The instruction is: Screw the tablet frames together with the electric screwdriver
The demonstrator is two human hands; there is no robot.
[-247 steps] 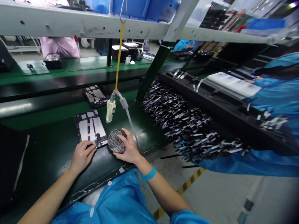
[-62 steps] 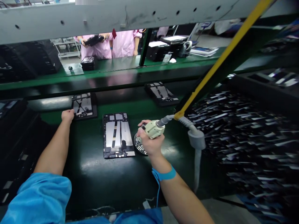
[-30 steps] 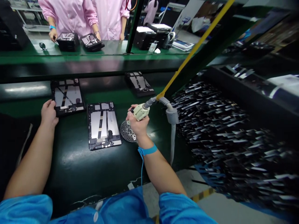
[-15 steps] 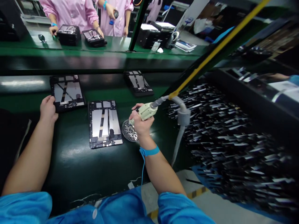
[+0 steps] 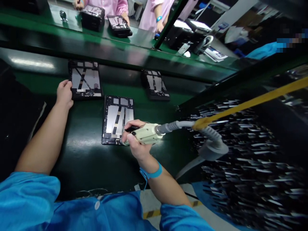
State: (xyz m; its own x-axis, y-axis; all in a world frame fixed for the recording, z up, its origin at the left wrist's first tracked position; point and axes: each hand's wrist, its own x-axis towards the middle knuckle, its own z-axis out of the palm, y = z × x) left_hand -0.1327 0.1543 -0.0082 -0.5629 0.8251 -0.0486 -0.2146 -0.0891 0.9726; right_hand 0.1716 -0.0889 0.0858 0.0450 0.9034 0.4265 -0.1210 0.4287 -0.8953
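Note:
My right hand (image 5: 134,141) grips a pale green electric screwdriver (image 5: 145,134) hung on a yellow strap (image 5: 250,103). Its tip is at the lower right corner of an open tablet chassis (image 5: 117,119) lying flat on the dark green belt (image 5: 91,160). My left hand (image 5: 64,93) is stretched out to the left and rests on the left edge of a second open tablet chassis (image 5: 84,80). The round screw dish seen earlier is hidden behind my right hand.
A third chassis (image 5: 155,85) lies farther back on the belt. A large heap of small black and silver parts (image 5: 240,154) fills the right side. Across the green bench (image 5: 101,38), people in pink coats handle black devices (image 5: 92,16). A grey cable (image 5: 211,146) trails from the screwdriver.
My right hand has swung the screwdriver from over the screw dish to the near chassis's lower right corner. The left hand stays on the far left chassis. My view has tilted down.

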